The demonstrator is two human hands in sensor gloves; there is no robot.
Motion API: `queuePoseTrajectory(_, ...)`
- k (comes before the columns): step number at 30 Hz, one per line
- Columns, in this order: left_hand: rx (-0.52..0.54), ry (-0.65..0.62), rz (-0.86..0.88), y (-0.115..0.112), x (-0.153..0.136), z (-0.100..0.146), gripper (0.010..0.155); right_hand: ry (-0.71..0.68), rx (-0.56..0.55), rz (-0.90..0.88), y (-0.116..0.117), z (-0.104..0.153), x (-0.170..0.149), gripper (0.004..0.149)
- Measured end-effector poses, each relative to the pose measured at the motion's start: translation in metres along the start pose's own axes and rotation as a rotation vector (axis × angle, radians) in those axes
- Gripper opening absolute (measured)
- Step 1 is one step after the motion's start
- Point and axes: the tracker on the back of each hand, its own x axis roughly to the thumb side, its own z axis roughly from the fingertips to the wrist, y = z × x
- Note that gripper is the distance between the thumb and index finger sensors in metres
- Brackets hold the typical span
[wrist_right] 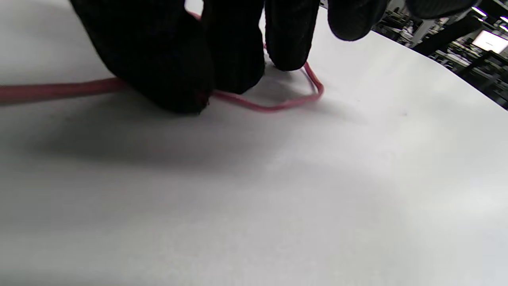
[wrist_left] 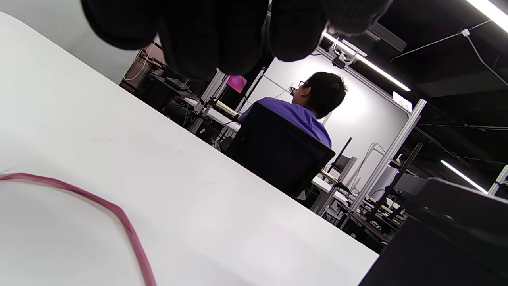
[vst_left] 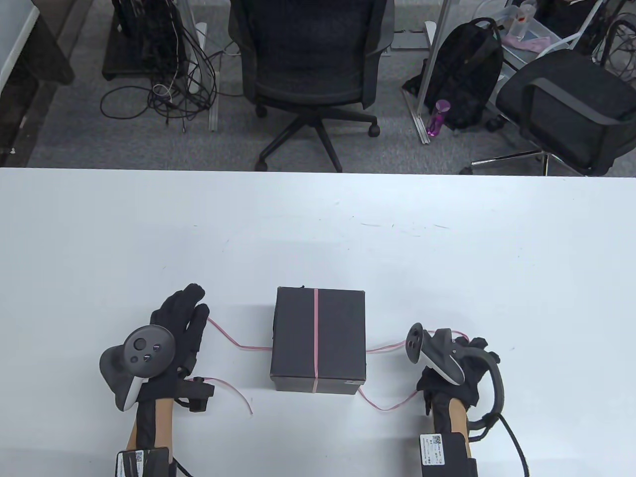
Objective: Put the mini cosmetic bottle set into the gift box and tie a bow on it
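Observation:
The black gift box (vst_left: pixel 318 343) stands closed at the front middle of the white table (vst_left: pixel 318 223). A thin pink ribbon (vst_left: pixel 316 333) runs over its lid and trails off both sides. My left hand (vst_left: pixel 191 318) lies to the left of the box with its fingers (wrist_left: pixel 222 35) straight, just above the ribbon's left strand (wrist_left: pixel 119 214), which lies loose on the table. To the right of the box, my right hand (vst_left: pixel 474 348) curls down onto the table. Its fingertips (wrist_right: pixel 238 75) pinch the right strand (wrist_right: pixel 278 106). The box's dark corner (wrist_left: pixel 436 238) shows beside the left hand. No bottles are visible.
Beyond the table's far edge stand two office chairs (vst_left: pixel 313 59) (vst_left: pixel 566 104), a black backpack (vst_left: pixel 469 74) and a purple bottle (vst_left: pixel 437 117) on the floor. A person in a purple shirt (wrist_left: pixel 293 115) sits facing away.

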Motion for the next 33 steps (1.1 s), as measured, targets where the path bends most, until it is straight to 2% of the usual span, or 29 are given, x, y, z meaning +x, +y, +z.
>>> queuePoseTrajectory(4,-0.003,-0.009,-0.001,-0.001,0.000,0.000,0.057,-0.045,-0.015,-0.004,0.000,0.000,-0.004,0.040)
queuePoseTrajectory(5,-0.006,-0.010,-0.001,-0.002,0.000,0.000,0.057,-0.062,-0.017,-0.048,0.000,0.000,-0.006,0.039)
queuePoseTrajectory(7,-0.012,-0.011,-0.001,-0.003,0.000,0.000,0.057,-0.091,-0.094,-0.198,-0.005,0.004,-0.014,0.037)
queuePoseTrajectory(9,-0.015,-0.007,0.002,-0.002,-0.001,0.000,0.057,-0.151,-0.195,-0.411,-0.014,0.009,-0.026,0.036)
queuePoseTrajectory(12,-0.011,-0.004,0.022,-0.001,-0.003,-0.001,0.058,-0.255,-0.295,-0.896,-0.017,0.013,-0.045,0.033)
queuePoseTrajectory(13,-0.013,-0.005,0.025,-0.001,-0.003,-0.001,0.058,-0.278,-0.317,-1.111,-0.014,0.013,-0.050,0.032)
queuePoseTrajectory(15,-0.019,-0.008,0.021,-0.001,-0.002,0.000,0.058,-0.277,-0.308,-1.474,-0.007,0.012,-0.056,0.031)
queuePoseTrajectory(18,-0.043,-0.015,0.007,-0.003,-0.002,-0.001,0.057,-0.377,-0.176,-1.785,0.001,0.008,-0.057,0.033)
queuePoseTrajectory(21,-0.092,-0.026,-0.004,-0.004,-0.004,-0.002,0.053,-0.435,-0.130,-1.879,0.001,0.006,-0.056,0.038)
queuePoseTrajectory(24,-0.192,-0.027,-0.087,-0.003,-0.008,-0.006,0.048,-0.485,-0.131,-1.902,-0.005,0.007,-0.054,0.041)
queuePoseTrajectory(26,-0.225,0.061,-0.258,-0.001,-0.014,-0.008,0.044,-0.513,-0.152,-1.897,-0.009,0.010,-0.053,0.043)
queuePoseTrajectory(28,-0.256,0.227,-0.498,-0.003,-0.022,-0.009,0.044,-0.521,-0.167,-1.846,-0.012,0.012,-0.052,0.043)
queuePoseTrajectory(29,-0.297,0.272,-0.573,-0.005,-0.025,-0.009,0.045,-0.517,-0.171,-1.827,-0.012,0.012,-0.052,0.043)
queuePoseTrajectory(30,-0.383,0.336,-0.664,-0.010,-0.031,-0.010,0.049,-0.502,-0.180,-1.808,-0.012,0.012,-0.051,0.043)
queuePoseTrajectory(32,-0.519,0.419,-0.734,-0.020,-0.040,-0.009,0.060,-0.490,-0.179,-1.801,-0.011,0.011,-0.049,0.043)
queuePoseTrajectory(33,-0.540,0.416,-0.738,-0.025,-0.043,-0.008,0.065,-0.488,-0.174,-1.801,-0.011,0.010,-0.048,0.043)
